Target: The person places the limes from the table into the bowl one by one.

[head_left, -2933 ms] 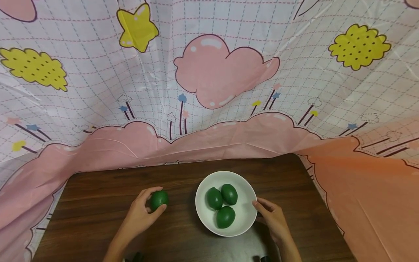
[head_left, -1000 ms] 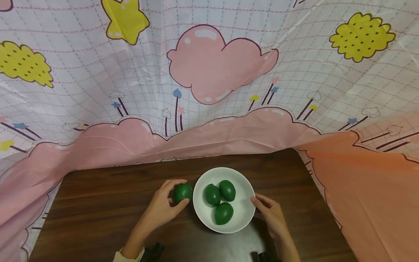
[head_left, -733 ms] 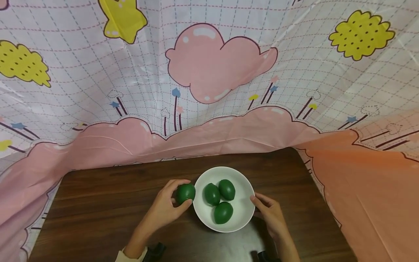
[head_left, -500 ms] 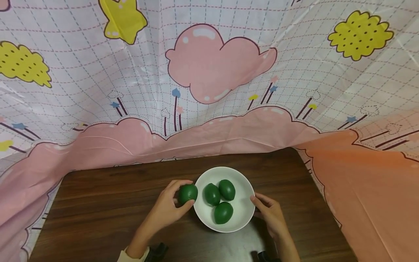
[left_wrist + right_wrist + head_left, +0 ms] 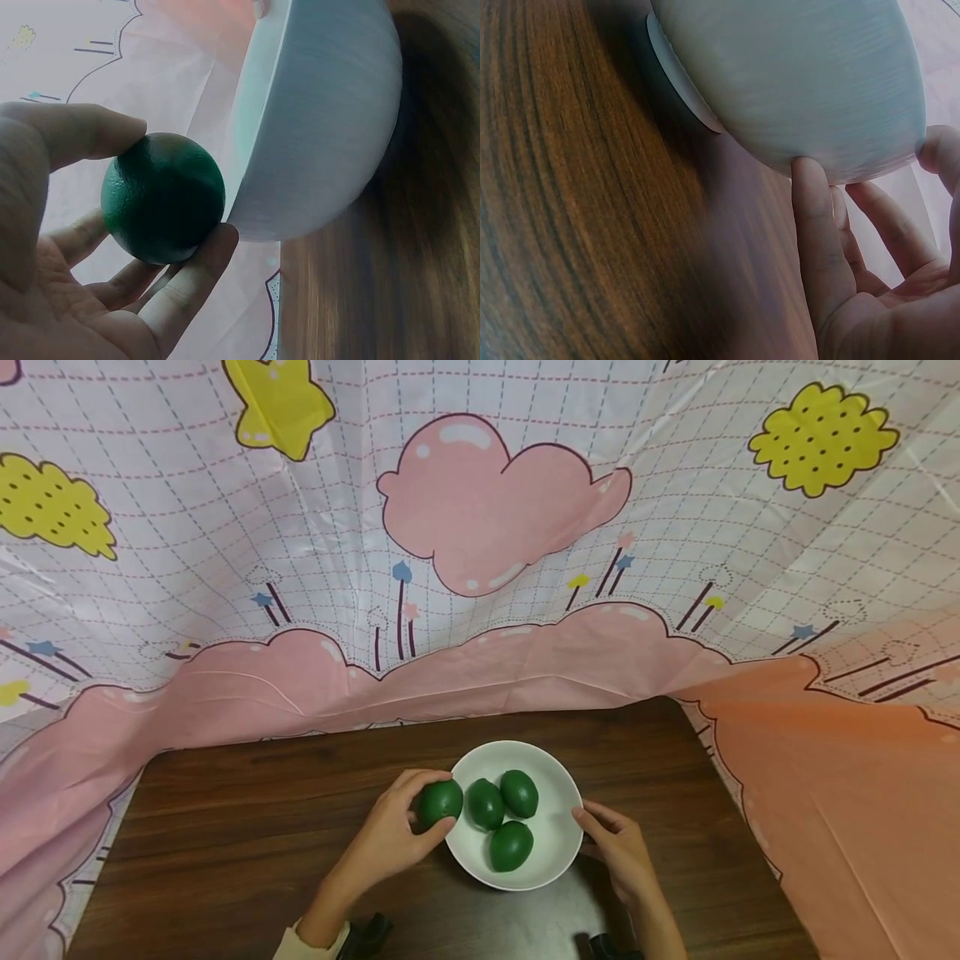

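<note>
My left hand (image 5: pixel 386 839) holds a green lime (image 5: pixel 441 802) between thumb and fingertips at the left rim of a white bowl (image 5: pixel 557 839). In the left wrist view, the lime (image 5: pixel 161 199) is level with the rim, beside the bowl's wall (image 5: pixel 330 127). Three more limes lie inside: one at the left (image 5: pixel 486 804), one at the back (image 5: pixel 519 793) and one in front (image 5: pixel 512 846). On the right side, my right hand (image 5: pixel 618 852) grips the bowl, its thumb at the rim and its fingers against the outer wall (image 5: pixel 802 90).
The bowl stands on a dark wooden table (image 5: pixel 247 827). Behind the table hangs a patterned cloth (image 5: pixel 510 518), which also comes down at both sides. Black straps (image 5: pixel 367 935) are at both wrists.
My left hand has carried the lime rightward from over the table's left part to the bowl's rim. My right hand has kept its grip on the bowl. The head view has shifted slightly.
</note>
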{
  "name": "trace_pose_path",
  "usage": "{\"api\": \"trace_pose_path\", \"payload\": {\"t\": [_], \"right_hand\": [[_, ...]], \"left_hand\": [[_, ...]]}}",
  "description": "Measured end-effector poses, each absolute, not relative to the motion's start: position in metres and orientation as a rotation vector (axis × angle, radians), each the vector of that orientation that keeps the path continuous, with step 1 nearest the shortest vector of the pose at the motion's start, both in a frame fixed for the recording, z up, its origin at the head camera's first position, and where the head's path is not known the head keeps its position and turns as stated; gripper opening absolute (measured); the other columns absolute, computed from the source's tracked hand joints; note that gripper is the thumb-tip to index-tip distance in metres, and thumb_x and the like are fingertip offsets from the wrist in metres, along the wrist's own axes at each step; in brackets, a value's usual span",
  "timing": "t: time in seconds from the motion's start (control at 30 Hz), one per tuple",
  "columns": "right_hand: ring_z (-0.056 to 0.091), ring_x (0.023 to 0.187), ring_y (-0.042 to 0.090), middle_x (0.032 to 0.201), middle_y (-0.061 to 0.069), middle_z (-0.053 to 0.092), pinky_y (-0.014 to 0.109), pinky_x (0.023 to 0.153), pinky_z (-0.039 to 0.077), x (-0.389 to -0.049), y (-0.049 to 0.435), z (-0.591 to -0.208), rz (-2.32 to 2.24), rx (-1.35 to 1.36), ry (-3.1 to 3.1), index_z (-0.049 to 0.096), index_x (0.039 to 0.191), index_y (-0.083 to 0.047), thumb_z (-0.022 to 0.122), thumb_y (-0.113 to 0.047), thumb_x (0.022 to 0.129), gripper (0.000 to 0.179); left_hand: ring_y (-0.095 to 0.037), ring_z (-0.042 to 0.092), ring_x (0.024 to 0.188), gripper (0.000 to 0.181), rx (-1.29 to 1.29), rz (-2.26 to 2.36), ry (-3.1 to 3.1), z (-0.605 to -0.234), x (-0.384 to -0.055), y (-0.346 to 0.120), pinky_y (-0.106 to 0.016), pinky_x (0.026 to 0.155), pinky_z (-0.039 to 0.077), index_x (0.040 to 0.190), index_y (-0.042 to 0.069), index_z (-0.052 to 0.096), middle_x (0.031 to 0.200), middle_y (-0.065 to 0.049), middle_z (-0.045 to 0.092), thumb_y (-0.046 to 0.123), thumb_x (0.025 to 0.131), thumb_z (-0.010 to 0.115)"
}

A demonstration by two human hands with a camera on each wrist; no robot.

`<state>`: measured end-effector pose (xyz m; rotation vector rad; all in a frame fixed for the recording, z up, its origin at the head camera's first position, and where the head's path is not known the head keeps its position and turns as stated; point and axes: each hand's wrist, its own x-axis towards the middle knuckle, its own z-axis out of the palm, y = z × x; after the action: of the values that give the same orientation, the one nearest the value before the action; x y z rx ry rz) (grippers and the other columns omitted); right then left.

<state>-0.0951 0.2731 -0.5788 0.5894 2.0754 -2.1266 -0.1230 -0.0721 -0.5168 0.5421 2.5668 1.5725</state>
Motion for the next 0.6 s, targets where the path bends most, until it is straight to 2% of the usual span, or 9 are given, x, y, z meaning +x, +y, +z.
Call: {"api": "trace_pose_path", "payload": {"t": [0.17,0.3,0.53,0.6], "right_hand": [[0.077,0.093,0.013,0.117,0.007,0.078,0.035,0.078,0.067,-0.095,0.273,-0.579,-2.135,0.575,2.075,0.066,0.137,0.006,0.074,-0.021,0.101,0.046],[0.077,0.091,0.014,0.114,0.005,0.078,0.034,0.077,0.067,-0.095,0.274,-0.581,-2.131,0.588,2.083,0.067,0.136,0.006,0.075,-0.022,0.100,0.046],[0.078,0.090,0.015,0.111,0.003,0.078,0.036,0.076,0.067,-0.095,0.274,-0.581,-2.137,0.591,2.075,0.067,0.134,0.007,0.076,-0.021,0.099,0.046],[0.078,0.090,0.015,0.112,0.005,0.078,0.035,0.077,0.067,-0.095,0.274,-0.580,-2.139,0.582,2.070,0.067,0.135,0.008,0.076,-0.021,0.099,0.046]], "left_hand": [[-0.019,0.066,0.115,0.053,0.578,1.523,2.601,-0.516,-0.124,-0.067,-0.022,0.078,0.060,0.138,0.027,0.066,0.138,0.000,0.062,0.022,0.089,0.086],[-0.017,0.065,0.115,0.054,0.618,1.484,2.646,-0.515,-0.124,-0.063,-0.022,0.080,0.058,0.137,0.027,0.066,0.138,0.003,0.063,0.021,0.088,0.087],[-0.015,0.065,0.127,0.057,0.663,1.372,2.722,-0.509,-0.126,-0.058,-0.035,0.103,0.059,0.139,0.023,0.067,0.138,0.007,0.062,0.020,0.086,0.088],[-0.015,0.065,0.127,0.057,0.659,1.347,2.728,-0.506,-0.126,-0.057,-0.038,0.104,0.059,0.139,0.024,0.066,0.138,0.008,0.061,0.021,0.086,0.088]]}}
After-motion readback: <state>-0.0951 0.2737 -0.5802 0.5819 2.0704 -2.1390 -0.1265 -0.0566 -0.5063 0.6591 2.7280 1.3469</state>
